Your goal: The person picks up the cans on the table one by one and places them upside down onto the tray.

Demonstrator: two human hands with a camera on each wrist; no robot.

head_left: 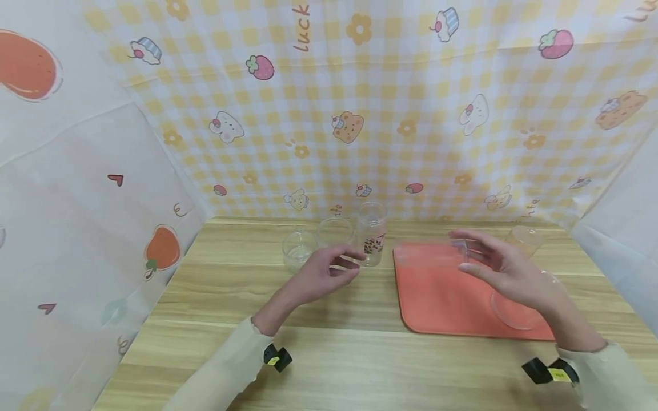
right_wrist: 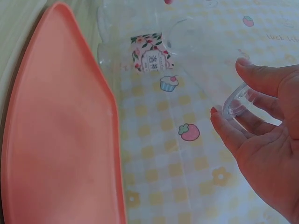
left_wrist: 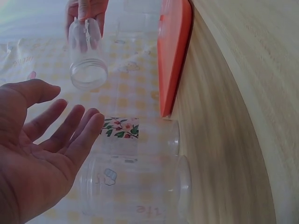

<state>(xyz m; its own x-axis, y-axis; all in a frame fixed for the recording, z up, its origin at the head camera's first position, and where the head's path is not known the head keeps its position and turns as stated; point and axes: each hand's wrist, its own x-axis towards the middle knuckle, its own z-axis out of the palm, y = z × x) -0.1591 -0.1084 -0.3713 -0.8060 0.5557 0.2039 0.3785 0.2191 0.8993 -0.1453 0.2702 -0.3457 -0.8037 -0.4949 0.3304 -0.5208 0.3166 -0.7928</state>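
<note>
My right hand (head_left: 514,274) holds a clear jar (left_wrist: 86,51) by its base end, thumb on one side and fingers on the other. The jar lies tilted in the air over the coral tray (head_left: 442,302), its open mouth toward the left. My left hand (head_left: 329,271) is held out with loosely bent fingers and nothing in it. Just beyond its fingertips stands an upright clear jar with a floral label (head_left: 372,242). Two more clear containers, a left one (head_left: 299,248) and a right one (head_left: 335,228), stand behind the left hand, partly hidden by it.
On the tray's right part is a clear round container (head_left: 519,317), partly covered by my right forearm. Another clear container (head_left: 525,237) stands behind the right hand. A wooden table (head_left: 349,365) carries everything, with a yellow checked cloth (head_left: 319,85) hanging behind.
</note>
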